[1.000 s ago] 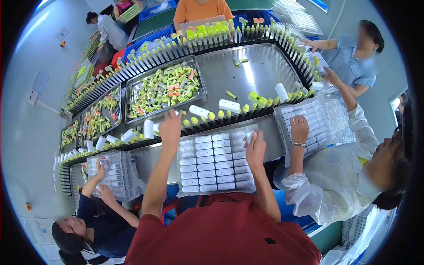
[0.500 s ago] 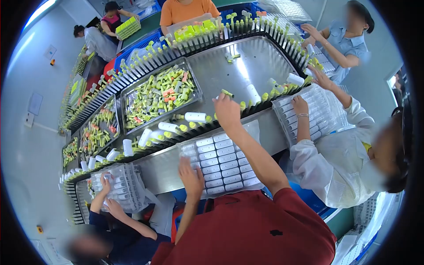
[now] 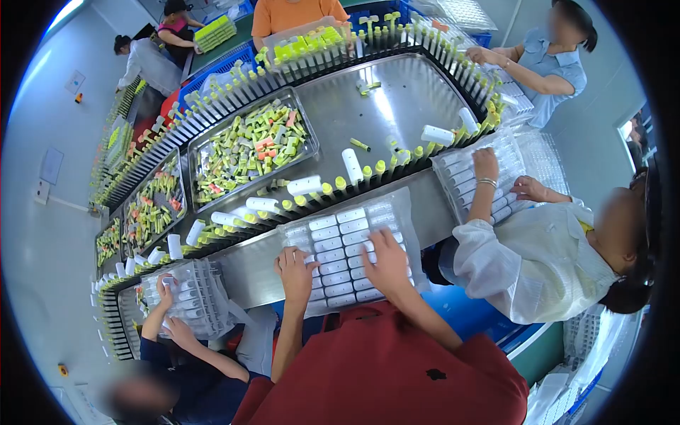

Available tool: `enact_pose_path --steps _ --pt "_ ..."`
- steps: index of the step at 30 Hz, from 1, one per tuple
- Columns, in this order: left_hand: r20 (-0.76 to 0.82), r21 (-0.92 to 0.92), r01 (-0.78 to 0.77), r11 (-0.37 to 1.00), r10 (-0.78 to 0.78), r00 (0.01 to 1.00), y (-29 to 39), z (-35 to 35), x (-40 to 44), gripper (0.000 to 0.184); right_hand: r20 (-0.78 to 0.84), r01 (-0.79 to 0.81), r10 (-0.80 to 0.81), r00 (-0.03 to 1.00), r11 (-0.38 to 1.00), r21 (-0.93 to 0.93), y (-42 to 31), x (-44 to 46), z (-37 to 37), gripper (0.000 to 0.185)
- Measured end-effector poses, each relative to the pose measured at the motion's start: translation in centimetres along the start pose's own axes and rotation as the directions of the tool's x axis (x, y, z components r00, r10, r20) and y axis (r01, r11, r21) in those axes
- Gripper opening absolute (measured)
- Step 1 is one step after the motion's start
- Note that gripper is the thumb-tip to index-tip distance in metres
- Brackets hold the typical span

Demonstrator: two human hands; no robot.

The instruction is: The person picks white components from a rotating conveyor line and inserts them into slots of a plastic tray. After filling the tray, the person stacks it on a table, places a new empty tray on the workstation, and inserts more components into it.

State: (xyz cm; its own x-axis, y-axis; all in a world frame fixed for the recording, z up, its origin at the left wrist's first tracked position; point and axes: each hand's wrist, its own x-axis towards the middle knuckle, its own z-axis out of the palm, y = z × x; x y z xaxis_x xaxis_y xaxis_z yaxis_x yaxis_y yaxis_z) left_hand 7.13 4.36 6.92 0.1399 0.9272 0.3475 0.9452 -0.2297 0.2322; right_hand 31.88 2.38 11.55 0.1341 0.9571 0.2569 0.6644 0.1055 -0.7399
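In front of me lies a clear plastic tray [image 3: 414, 237] filled with rows of white oblong casings [image 3: 347, 241]. My left hand [image 3: 295, 273] rests at the tray's left side, fingers apart, with its fingertips against a white casing. Over the right-hand rows is my right hand [image 3: 386, 263], its fingers spread and the tips touching casings there. Beyond the tray runs a black slotted rack [image 3: 368, 185] with yellow-green pieces standing in it and several white casings leaning on top. A small green-and-black piece [image 3: 360, 144] lies on the metal surface behind the rack.
A metal tray [image 3: 312, 142] heaped with yellow-green and orange pieces [image 3: 255, 152] stands behind the rack. At my right, a co-worker in white handles another clear tray [image 3: 464, 177]; at my left, a co-worker handles stacked trays [image 3: 195, 297]. Other people stand across the bench.
My right hand has come back from behind the rack to the casings, leaving the small green-and-black piece there. My left hand has moved slightly left. The view has shifted a little.
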Motion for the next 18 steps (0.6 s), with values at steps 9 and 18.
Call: enact_pose_path --steps 9,18 --pt "0.011 -0.505 0.222 0.834 -0.251 0.968 6.5 -5.6 8.8 0.029 0.486 -0.296 0.426 0.763 0.899 -0.323 24.7 -25.2 -2.2 0.024" --pt "0.007 -0.17 -0.672 0.721 0.683 0.731 9.8 -2.2 22.8 0.03 0.582 -0.092 0.313 0.751 0.921 -0.378 15.6 -18.9 -6.4 0.022"
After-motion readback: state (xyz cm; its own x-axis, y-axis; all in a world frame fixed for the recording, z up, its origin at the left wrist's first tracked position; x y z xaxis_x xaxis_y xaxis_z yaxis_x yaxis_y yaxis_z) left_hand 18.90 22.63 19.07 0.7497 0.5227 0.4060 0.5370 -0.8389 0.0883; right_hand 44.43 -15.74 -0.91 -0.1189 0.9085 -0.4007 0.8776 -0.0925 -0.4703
